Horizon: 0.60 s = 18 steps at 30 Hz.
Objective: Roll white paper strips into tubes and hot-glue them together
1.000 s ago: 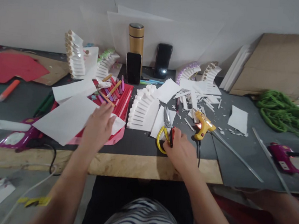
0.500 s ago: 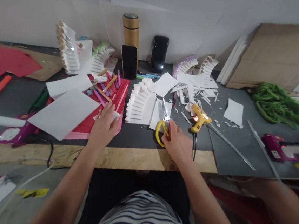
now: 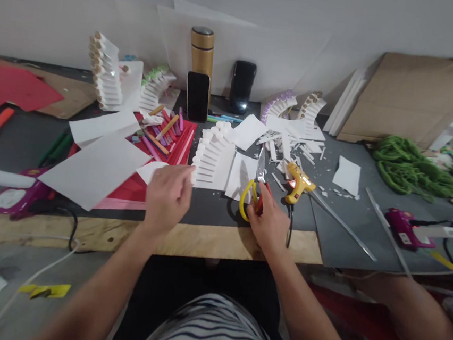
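My right hand [image 3: 270, 222] is closed round the handles of a pair of scissors [image 3: 262, 168], one loop yellow and the other red. The blades point away from me over a white card [image 3: 239, 179]. My left hand [image 3: 169, 194] is raised in front of the red sheets with its fingers curled in. A small piece of white paper [image 3: 148, 170] sticks out to the left from behind these fingers. Between the hands, a fan of white paper rolls [image 3: 207, 160] lies on the dark table. To the right of the scissors rests a yellow glue gun [image 3: 299, 183].
Marker pens [image 3: 166, 132] and red sheets [image 3: 126, 192] are at left, beside large white paper [image 3: 96, 168]. A phone [image 3: 197, 96] leans against a gold flask [image 3: 203, 53]. Paper scraps [image 3: 279, 145] lie behind the glue gun. Green yarn [image 3: 407, 163] and another person's leg [image 3: 408, 316] are at right.
My left hand has lifted off the red sheets and curled its fingers, bringing the small white paper up. My right hand has shifted the scissors slightly right, tilting them up from the card.
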### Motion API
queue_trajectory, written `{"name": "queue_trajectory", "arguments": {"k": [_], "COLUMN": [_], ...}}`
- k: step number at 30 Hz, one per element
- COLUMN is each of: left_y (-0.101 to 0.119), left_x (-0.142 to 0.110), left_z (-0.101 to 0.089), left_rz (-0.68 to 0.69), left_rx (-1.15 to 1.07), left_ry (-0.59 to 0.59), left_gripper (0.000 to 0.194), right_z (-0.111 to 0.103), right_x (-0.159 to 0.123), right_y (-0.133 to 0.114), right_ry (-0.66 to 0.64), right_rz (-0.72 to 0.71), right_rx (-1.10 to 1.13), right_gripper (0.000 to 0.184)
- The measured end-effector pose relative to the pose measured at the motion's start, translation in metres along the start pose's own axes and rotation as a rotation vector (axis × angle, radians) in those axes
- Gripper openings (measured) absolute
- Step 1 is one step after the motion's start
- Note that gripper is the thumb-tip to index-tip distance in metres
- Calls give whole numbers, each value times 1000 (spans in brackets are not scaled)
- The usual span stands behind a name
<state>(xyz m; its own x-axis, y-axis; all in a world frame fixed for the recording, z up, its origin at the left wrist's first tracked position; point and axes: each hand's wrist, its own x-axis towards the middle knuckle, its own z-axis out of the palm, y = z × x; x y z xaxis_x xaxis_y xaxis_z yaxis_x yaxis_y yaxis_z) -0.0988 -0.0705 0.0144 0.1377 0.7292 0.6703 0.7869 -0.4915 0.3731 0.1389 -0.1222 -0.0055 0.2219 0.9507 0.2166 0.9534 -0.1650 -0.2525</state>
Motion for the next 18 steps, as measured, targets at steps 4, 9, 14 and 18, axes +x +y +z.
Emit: {"name": "queue_trajectory", "arguments": {"k": [4, 9, 14, 18], "left_y": [41, 68, 70, 72], "left_x": [17, 25, 21, 28], "left_z": [32, 55, 59, 69], "left_rz": [-53, -52, -99, -152], "left_rx": [71, 227, 216, 94], "left_ry": [-420, -631, -606, -605], "left_gripper": [31, 43, 42, 36], "right_z": [-5, -15, -29, -33], "right_x": [2, 0, -5, -8], "right_y": [1, 6, 4, 6], "right_ry": [-32, -62, -192, -197], "right_rz": [9, -24, 29, 64], "right_rx": [47, 94, 5, 37], "right_gripper": [55, 56, 55, 56]}}
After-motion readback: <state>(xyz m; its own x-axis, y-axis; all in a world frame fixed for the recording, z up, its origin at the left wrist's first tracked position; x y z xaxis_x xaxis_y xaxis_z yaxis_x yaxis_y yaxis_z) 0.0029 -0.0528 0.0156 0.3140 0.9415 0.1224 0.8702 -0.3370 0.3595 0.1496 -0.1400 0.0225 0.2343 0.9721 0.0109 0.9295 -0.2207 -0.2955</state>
